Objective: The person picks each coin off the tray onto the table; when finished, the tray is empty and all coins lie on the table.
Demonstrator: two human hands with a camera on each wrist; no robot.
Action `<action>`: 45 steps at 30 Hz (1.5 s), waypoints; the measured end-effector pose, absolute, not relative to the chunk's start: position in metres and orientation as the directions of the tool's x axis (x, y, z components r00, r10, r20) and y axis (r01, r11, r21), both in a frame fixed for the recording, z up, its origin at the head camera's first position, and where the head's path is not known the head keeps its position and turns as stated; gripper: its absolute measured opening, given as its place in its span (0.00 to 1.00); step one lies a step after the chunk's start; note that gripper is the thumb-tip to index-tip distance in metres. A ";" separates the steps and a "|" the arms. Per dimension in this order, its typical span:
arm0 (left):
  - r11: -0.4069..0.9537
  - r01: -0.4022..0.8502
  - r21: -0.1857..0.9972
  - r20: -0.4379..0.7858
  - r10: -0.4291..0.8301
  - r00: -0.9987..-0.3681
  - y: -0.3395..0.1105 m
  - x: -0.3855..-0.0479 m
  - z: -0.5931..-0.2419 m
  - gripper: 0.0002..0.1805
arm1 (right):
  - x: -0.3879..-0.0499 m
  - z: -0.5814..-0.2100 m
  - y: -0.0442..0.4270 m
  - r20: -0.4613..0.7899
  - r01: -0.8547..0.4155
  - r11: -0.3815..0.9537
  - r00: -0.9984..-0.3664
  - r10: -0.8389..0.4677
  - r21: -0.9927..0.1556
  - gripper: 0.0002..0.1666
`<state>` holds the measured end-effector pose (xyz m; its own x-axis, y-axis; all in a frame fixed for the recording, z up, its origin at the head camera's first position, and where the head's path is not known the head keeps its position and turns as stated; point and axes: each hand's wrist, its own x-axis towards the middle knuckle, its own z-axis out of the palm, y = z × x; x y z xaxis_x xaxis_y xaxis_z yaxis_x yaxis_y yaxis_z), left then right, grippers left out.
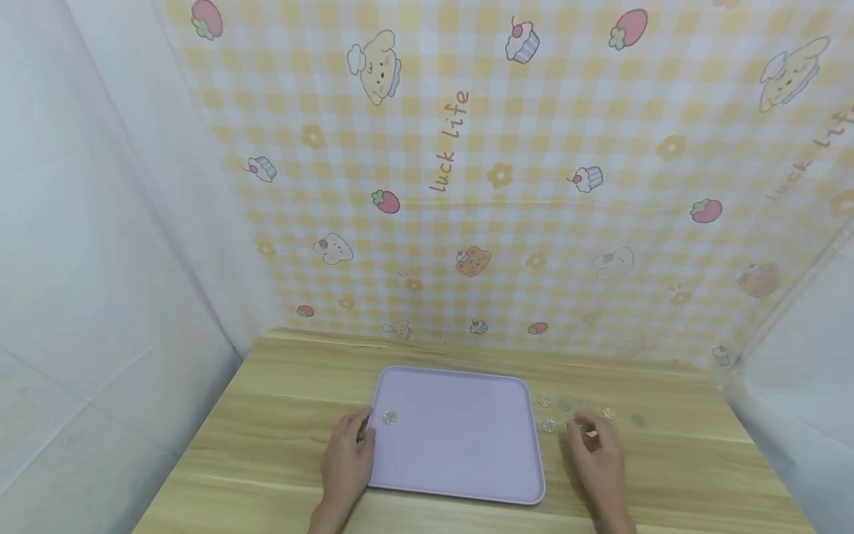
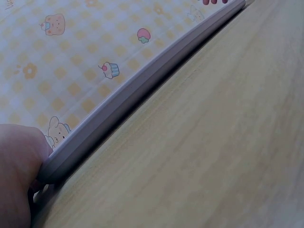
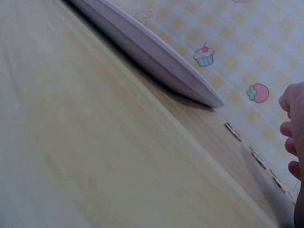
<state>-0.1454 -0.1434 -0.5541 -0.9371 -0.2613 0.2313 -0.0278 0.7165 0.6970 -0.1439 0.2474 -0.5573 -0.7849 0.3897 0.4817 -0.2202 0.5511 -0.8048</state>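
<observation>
A shallow lilac tray [image 1: 460, 437] lies on the wooden table, one round silvery coin [image 1: 390, 417] on it near the left rim. My left hand [image 1: 348, 452] grips the tray's left edge, thumb at the rim; the left wrist view shows that hand [image 2: 21, 171] at the tray's near corner [image 2: 61, 164]. To the right of the tray, my right hand [image 1: 597, 452] hovers with bent fingers over several flat coins, among them one coin [image 1: 549, 426] left of its fingertips. In the right wrist view, the fingers [image 3: 290, 145] are apart from the coins [image 3: 258, 160], and nothing shows between them.
More coins, such as a dull coin [image 1: 639, 420] and a shiny coin [image 1: 609, 413], lie right of the tray on the table [image 1: 267, 415]. A yellow checked cloth [image 1: 427, 222] hangs behind the table, with white sheets [image 1: 120, 297] at both sides.
</observation>
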 end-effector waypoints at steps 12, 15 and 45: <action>0.714 -0.043 0.699 0.221 -0.273 -0.936 -0.148 -0.145 -0.556 0.19 | -0.149 -0.560 0.217 0.451 -0.223 0.539 -0.825 0.339 -0.812 0.14; 0.713 -0.046 0.700 0.217 -0.273 -0.937 -0.148 -0.145 -0.556 0.19 | -0.150 -0.560 0.212 0.451 -0.221 0.548 -0.830 0.329 -0.807 0.15; 0.705 -0.012 0.709 0.238 -0.255 -0.937 -0.144 -0.146 -0.556 0.19 | -0.169 -0.546 0.163 0.565 -0.399 0.612 -0.819 0.097 -0.683 0.20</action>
<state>-0.1462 -0.1438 -0.5555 -0.9372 -0.2550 0.2379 -0.0117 0.7049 0.7092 -0.1690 0.1628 -0.5457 -0.8191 0.0968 0.5655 -0.3990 0.6121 -0.6827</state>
